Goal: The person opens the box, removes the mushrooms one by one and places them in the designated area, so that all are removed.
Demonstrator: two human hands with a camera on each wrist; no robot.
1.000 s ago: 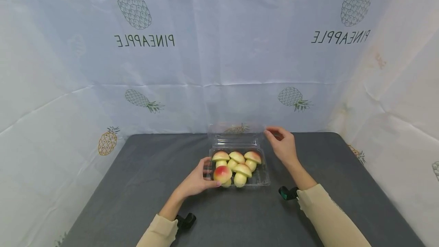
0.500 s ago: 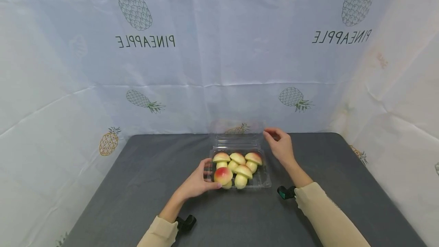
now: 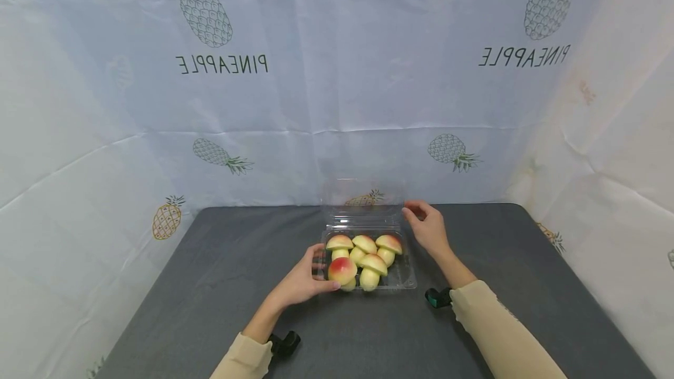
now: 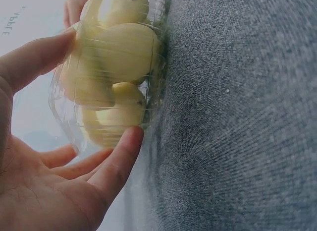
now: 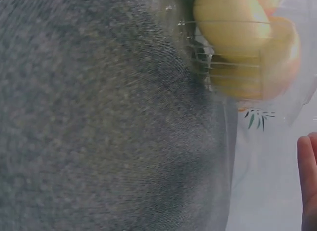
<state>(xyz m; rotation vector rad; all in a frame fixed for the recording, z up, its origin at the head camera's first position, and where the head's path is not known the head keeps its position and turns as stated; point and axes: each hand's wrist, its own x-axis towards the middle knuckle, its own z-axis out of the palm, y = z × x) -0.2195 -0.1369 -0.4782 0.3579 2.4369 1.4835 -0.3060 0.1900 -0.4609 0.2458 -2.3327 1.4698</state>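
A clear plastic hinged box (image 3: pixel 404 276) sits on the dark table with its lid (image 3: pixel 336 195) raised at the back. Inside lie several mushroom-shaped pieces (image 3: pixel 371 268), pale yellow with red-tinged caps. My left hand (image 3: pixel 301 278) grips the near left corner, thumb at the front rim and fingers along the side. The left wrist view shows the box wall (image 4: pixel 84 124) between thumb (image 4: pixel 42 57) and fingers. At the lid's right edge my right hand (image 3: pixel 429 227) pinches with thumb and forefinger. In the right wrist view, only its fingertips (image 5: pixel 307 161) show at the right border.
The dark table (image 3: pixel 363 338) extends around the box. Behind it hangs a pale cloth (image 3: pixel 347 92) printed with pineapples, close to the raised lid. More cloth rises at the left (image 3: pixel 79 209) and right (image 3: pixel 621 203).
The lid has swung more upright, its upper edge higher in view. My right hand has come slightly lower and left. The left hand and the pieces stay nearly still.
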